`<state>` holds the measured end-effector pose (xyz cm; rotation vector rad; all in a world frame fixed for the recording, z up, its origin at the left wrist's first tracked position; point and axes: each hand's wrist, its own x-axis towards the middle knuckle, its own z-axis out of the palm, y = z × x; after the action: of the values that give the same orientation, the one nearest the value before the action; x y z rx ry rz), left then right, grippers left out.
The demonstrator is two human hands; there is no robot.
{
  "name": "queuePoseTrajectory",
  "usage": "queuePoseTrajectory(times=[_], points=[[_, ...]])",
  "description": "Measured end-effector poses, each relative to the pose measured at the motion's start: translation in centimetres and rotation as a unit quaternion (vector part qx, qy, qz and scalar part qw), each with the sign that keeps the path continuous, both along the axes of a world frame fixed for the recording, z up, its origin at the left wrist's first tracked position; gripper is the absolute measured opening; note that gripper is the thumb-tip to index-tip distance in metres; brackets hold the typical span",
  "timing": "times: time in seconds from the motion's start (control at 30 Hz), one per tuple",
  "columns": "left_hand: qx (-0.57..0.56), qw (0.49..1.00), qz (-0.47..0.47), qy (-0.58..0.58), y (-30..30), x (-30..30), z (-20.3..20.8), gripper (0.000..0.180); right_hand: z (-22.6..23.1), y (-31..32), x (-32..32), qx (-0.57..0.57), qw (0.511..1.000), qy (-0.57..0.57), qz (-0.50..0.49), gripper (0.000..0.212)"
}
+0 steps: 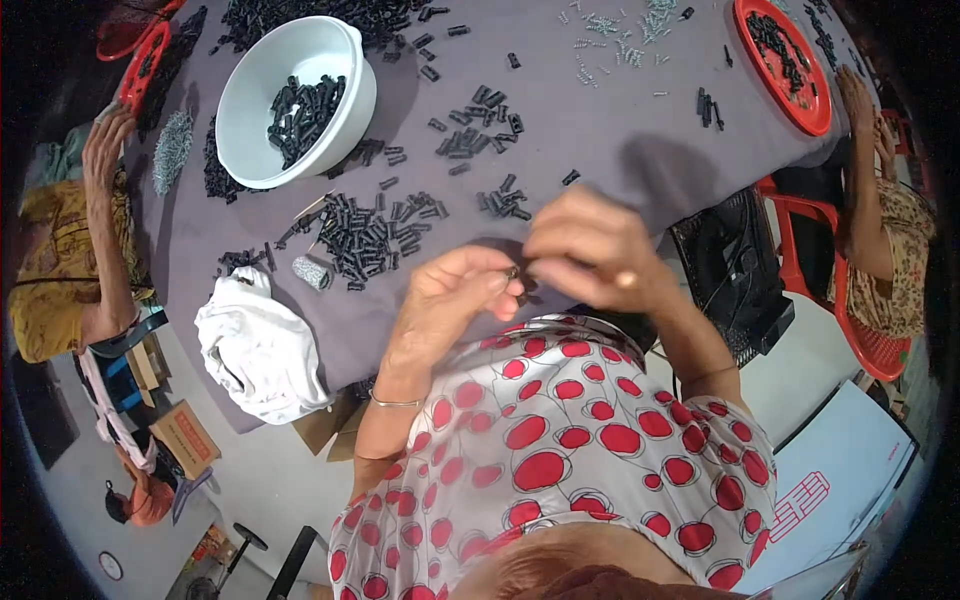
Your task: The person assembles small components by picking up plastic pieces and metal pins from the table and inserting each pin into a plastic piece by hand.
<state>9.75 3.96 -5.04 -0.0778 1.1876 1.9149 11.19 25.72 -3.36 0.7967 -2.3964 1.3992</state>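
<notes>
One small dark piece (513,272) sits at the centre of the work, just above the lap edge of the table; its outline is too small to read. One left hand (450,292) grasps it, thumb and forefinger pinched together, with one smooth metal bangle (396,402) round the wrist. One right hand (592,250), at two o'clock from the piece, has its fingers curled close by; it is blurred, so I cannot tell whether they grasp anything. At twelve o'clock lies a cluster of short black cylinders (505,198), roughly eight, hard and plastic-looking. Between nine and ten spreads a heap of black cylinders (365,240), too many to count; at nine, touching or just beside it, is one grainy grey roll (312,272). Between eight and nine slumps one crumpled white cloth (260,345). At ten stands one round, glossy white basin (360,85), part filled with black cylinders. At one o'clock lie scattered silvery coil springs (630,50), dozens. At two is one shallow oval red tray (822,105) holding black pieces. All these rest on one soft grey tablecloth (590,135). Farther out, one co-worker's hand (105,140) shows towards ten, another co-worker's hand (855,100) towards two.
</notes>
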Motion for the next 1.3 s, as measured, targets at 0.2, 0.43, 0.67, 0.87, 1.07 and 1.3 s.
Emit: queuePoseTrajectory(times=[0.2,0.43,0.67,0.87,1.07,1.3], points=[[0.01,0.999,0.033,0.003,0.4,-0.4,-0.1,0.016,-1.4,4.2,-1.0,0.036,0.973,-0.106,-0.203,0.018],[-0.005,0.999,0.03,0.01,0.7,-0.3,0.0,0.016,-2.4,4.5,-2.2,0.139,0.978,-0.028,-0.154,0.02],[-0.015,0.999,0.033,0.005,0.7,-0.1,0.1,0.018,-1.4,3.6,-1.8,0.218,0.959,0.043,-0.174,0.017],[-0.007,0.998,0.066,-0.012,0.9,0.0,0.4,0.018,-0.1,0.9,-0.7,-0.037,0.977,-0.161,-0.135,0.012],[0.016,0.992,0.122,0.003,1.6,0.2,0.4,0.021,-0.2,-1.5,-0.2,-0.149,0.957,-0.235,-0.087,0.01],[0.051,0.985,0.163,0.015,1.6,0.7,-0.1,0.022,0.1,-2.5,0.3,-0.153,0.946,-0.253,-0.132,0.012]])
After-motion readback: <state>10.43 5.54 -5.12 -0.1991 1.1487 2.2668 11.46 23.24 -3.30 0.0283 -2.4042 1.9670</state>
